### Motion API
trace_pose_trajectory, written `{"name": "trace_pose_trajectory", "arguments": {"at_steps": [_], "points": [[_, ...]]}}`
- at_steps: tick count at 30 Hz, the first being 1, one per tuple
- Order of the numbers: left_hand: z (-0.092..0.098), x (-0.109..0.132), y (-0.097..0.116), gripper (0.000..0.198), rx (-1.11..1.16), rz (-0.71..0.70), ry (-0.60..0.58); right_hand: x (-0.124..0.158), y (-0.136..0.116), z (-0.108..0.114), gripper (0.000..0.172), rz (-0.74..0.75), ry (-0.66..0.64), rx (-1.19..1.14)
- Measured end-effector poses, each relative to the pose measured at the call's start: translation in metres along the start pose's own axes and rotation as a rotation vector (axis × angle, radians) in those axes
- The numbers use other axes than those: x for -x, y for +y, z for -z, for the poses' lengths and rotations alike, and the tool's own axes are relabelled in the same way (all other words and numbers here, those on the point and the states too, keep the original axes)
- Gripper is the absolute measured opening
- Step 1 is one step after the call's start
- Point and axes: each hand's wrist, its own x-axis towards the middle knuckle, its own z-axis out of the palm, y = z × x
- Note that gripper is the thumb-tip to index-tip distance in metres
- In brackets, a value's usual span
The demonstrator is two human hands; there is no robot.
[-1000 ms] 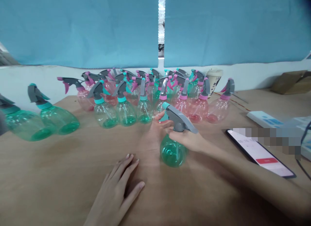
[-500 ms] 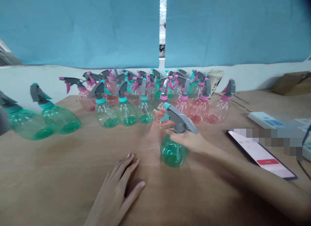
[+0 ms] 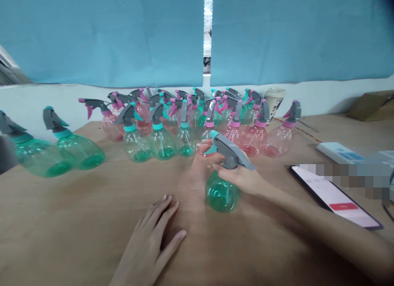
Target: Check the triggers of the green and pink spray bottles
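Note:
My right hand (image 3: 243, 177) is wrapped round the neck of a green spray bottle (image 3: 222, 193) with a grey trigger head and teal nozzle (image 3: 229, 151). The bottle stands upright on the wooden table (image 3: 76, 220), just in front of a dense group of spray bottles. My left hand (image 3: 150, 241) lies flat on the table to the bottle's left, fingers spread, holding nothing.
Several green and pink spray bottles (image 3: 197, 122) crowd the table's far middle. Two larger green bottles (image 3: 66, 144) stand at the far left. A paper cup (image 3: 273, 103), a phone (image 3: 335, 195), a white box (image 3: 340, 152) and a cardboard box (image 3: 372, 105) are on the right.
None in the hands or the bottle; the whole view has shifted slightly as my head moved.

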Motion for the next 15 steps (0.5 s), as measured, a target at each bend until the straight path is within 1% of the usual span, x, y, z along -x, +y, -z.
{"name": "trace_pose_trajectory", "arguments": {"at_steps": [5, 10, 15], "points": [[0.0002, 0.0003, 0.0001, 0.047, 0.006, 0.015, -0.003, 0.0, -0.0045, 0.0003, 0.056, 0.02, -0.001, 0.002], [0.0023, -0.0014, 0.0003, 0.045, 0.009, -0.005, 0.017, 0.0011, -0.0004, 0.001, 0.052, 0.055, 0.008, 0.035], [0.002, -0.0015, 0.0002, 0.045, 0.005, -0.028, 0.032, 0.0018, 0.0022, 0.0019, 0.046, 0.025, 0.022, 0.095]]}}
